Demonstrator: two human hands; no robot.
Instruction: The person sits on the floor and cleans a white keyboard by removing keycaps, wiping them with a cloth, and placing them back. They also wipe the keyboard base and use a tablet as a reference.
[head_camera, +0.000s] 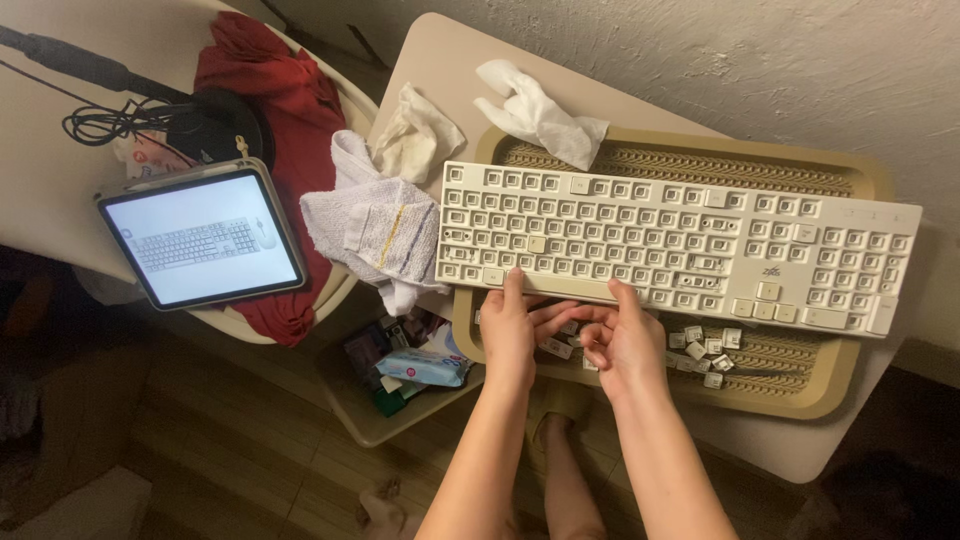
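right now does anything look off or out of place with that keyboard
Yes. The white keyboard on the tan tray has most keycaps missing, leaving bare sockets. Loose keycaps lie scattered on the tray below it, by the left hand and right hand. A crumpled white cloth drapes over the tray's rim.

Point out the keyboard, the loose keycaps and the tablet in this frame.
keyboard (680, 240): head view, on the middle of its key field.
loose keycaps (700, 345): head view, on one cap in the pile on the tray.
tablet (200, 238): head view, on the centre of its lit screen.
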